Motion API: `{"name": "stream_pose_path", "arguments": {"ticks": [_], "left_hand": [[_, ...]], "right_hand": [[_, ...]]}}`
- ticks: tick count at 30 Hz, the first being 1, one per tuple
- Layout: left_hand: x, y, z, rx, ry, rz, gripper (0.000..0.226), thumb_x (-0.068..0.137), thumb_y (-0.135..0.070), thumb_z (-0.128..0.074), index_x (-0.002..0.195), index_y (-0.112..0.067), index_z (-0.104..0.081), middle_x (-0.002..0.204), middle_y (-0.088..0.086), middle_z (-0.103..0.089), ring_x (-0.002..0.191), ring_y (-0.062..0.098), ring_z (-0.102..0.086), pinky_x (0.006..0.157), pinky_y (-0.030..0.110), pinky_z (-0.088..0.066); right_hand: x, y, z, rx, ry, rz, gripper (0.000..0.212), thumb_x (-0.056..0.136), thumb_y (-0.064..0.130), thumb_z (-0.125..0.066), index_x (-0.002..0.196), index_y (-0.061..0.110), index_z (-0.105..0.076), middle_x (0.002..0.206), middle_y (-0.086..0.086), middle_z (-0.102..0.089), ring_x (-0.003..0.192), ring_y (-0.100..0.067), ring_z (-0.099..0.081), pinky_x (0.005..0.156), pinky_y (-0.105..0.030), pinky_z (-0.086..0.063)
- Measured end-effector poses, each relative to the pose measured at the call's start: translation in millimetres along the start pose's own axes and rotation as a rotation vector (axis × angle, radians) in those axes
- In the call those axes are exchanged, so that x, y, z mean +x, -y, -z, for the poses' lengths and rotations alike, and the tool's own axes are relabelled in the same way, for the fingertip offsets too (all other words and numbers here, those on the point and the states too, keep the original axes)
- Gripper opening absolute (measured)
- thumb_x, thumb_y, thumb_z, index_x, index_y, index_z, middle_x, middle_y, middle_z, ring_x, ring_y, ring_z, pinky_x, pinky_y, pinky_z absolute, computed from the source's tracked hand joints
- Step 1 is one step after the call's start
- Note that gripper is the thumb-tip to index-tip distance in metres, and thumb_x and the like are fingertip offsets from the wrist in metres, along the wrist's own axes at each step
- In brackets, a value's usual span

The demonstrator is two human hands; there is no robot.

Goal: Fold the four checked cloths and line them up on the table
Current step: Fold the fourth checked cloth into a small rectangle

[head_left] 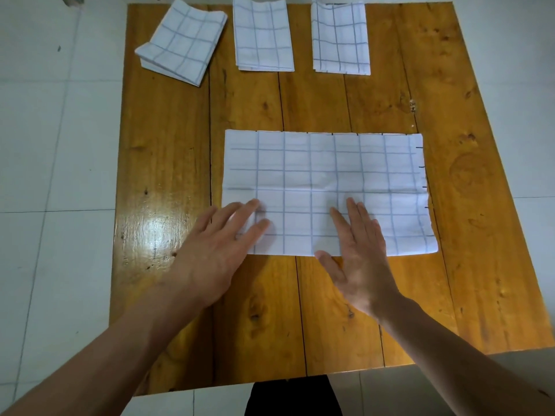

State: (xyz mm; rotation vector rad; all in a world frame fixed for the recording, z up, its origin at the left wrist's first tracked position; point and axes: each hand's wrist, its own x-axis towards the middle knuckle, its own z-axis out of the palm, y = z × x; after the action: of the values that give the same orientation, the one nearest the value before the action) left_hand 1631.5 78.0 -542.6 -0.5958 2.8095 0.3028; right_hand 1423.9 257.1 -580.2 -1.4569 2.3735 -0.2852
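Pressing flat with straight fingers, the left hand (222,247) and right hand (363,253) smooth the near edge of the half-folded fourth cloth (327,187) at mid-table (480,205). Judging from this, another fold across comes next. Three folded cloths (264,34) wait along the far edge.

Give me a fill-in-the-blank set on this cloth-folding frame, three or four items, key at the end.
1. Along the far edge of the orange-brown wooden table lie ____ small folded white checked cloths.
2. The folded cloth lying askew to the others is the ____ one of the row.
3. The large, partly folded white checked cloth lies under both hands, the left hand and right hand, whose fingers are ____.
4. The right hand is nearest that cloth's ____ edge.

Missing words: three; left; straight; near
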Motion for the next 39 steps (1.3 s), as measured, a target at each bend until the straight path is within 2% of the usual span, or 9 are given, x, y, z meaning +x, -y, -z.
{"name": "stream_pose_path", "arguments": {"ticks": [3, 5, 10, 16, 21, 26, 30, 34, 39], "left_hand": [[7.9, -4.3, 2.3, 0.091, 0.029, -0.007, 0.106, 0.060, 0.005, -0.072, 0.149, -0.026, -0.023, 0.163, 0.008, -0.012, 0.147, 0.031, -0.023, 0.117, 0.052, -0.027], [11.0, -3.1, 2.6, 0.080, -0.031, -0.006, 0.099, 0.058, 0.008, -0.066, 0.146, -0.023, -0.032, 0.160, 0.007, -0.026, 0.144, 0.030, -0.032, 0.115, 0.049, -0.030], [7.5, -0.8, -8.8, -0.011, -0.278, 0.050, 0.057, 0.060, 0.006, -0.072, 0.114, -0.008, -0.064, 0.122, 0.006, -0.064, 0.112, 0.032, -0.058, 0.097, 0.042, -0.036], [0.7, -22.9, -2.5, -0.072, -0.396, 0.030, 0.013, 0.076, -0.019, -0.062, 0.088, -0.013, -0.064, 0.086, 0.001, -0.064, 0.084, 0.030, -0.060, 0.083, 0.044, -0.044], [-1.5, -63.2, 12.1, -0.117, -0.374, -0.011, 0.023, 0.080, -0.026, -0.051, 0.092, -0.014, -0.067, 0.083, 0.002, -0.065, 0.079, 0.028, -0.061, 0.079, 0.045, -0.047], [6.2, -106.4, 21.3, -0.241, -0.418, -0.076, 0.013, 0.079, -0.024, -0.057, 0.090, -0.019, -0.062, 0.080, -0.002, -0.059, 0.076, 0.023, -0.053, 0.076, 0.038, -0.042], [8.5, -110.3, 15.7, -0.333, -0.360, -0.095, 0.023, 0.073, -0.021, -0.072, 0.092, -0.020, -0.060, 0.086, -0.006, -0.059, 0.082, 0.019, -0.052, 0.075, 0.035, -0.042], [9.6, -78.3, 1.4, -0.307, -0.220, 0.026, 0.039, 0.065, -0.023, -0.083, 0.100, -0.021, -0.066, 0.107, -0.007, -0.065, 0.100, 0.021, -0.056, 0.084, 0.039, -0.045], [18.1, -61.3, -3.2, -0.361, -0.274, 0.006, 0.017, 0.076, -0.027, -0.058, 0.084, -0.019, -0.070, 0.105, -0.009, -0.069, 0.100, 0.017, -0.057, 0.085, 0.035, -0.038]], "right_hand": [[1.9, -4.1, 2.8, 0.037, 0.021, 0.013, 0.075, 0.096, 0.060, -0.035, 0.157, 0.022, -0.013, 0.166, -0.001, 0.007, 0.151, -0.016, 0.013, 0.122, -0.041, 0.001], [4.4, -7.8, 4.8, 0.056, 0.036, 0.042, 0.076, 0.096, 0.060, -0.035, 0.157, 0.023, -0.012, 0.166, 0.001, 0.008, 0.151, -0.016, 0.014, 0.122, -0.042, 0.002], [18.8, -18.1, 10.9, 0.125, 0.051, 0.115, 0.077, 0.094, 0.063, -0.036, 0.157, 0.023, -0.015, 0.165, 0.003, 0.007, 0.150, -0.012, 0.015, 0.122, -0.042, 0.004], [16.3, -8.3, 29.8, 0.277, 0.002, 0.226, 0.085, 0.085, 0.066, -0.057, 0.152, 0.021, -0.031, 0.165, 0.001, -0.012, 0.152, -0.016, 0.002, 0.123, -0.047, -0.001], [-13.8, 8.1, 37.2, 0.198, 0.003, 0.351, 0.079, 0.082, 0.063, -0.063, 0.145, 0.019, -0.043, 0.157, -0.004, -0.033, 0.149, -0.021, -0.019, 0.120, -0.043, -0.016], [-29.9, 9.3, 40.6, 0.209, -0.168, 0.276, 0.030, 0.076, 0.015, -0.065, 0.105, 0.019, -0.069, 0.111, 0.007, -0.060, 0.111, -0.017, -0.054, 0.089, -0.036, -0.042], [-37.3, -12.6, 39.0, 0.372, -0.216, 0.218, 0.047, 0.057, -0.014, -0.073, 0.094, 0.014, -0.068, 0.100, 0.005, -0.060, 0.101, -0.016, -0.058, 0.081, -0.040, -0.047], [-50.7, -36.3, 45.6, 0.714, -0.211, 0.125, 0.048, 0.055, -0.016, -0.076, 0.095, 0.009, -0.069, 0.105, -0.002, -0.061, 0.101, -0.020, -0.061, 0.081, -0.037, -0.051], [-68.3, -64.1, 44.6, 0.750, -0.265, 0.013, 0.040, 0.057, 0.005, -0.088, 0.093, 0.010, -0.069, 0.105, -0.005, -0.064, 0.103, -0.020, -0.062, 0.085, -0.031, -0.050]]}}
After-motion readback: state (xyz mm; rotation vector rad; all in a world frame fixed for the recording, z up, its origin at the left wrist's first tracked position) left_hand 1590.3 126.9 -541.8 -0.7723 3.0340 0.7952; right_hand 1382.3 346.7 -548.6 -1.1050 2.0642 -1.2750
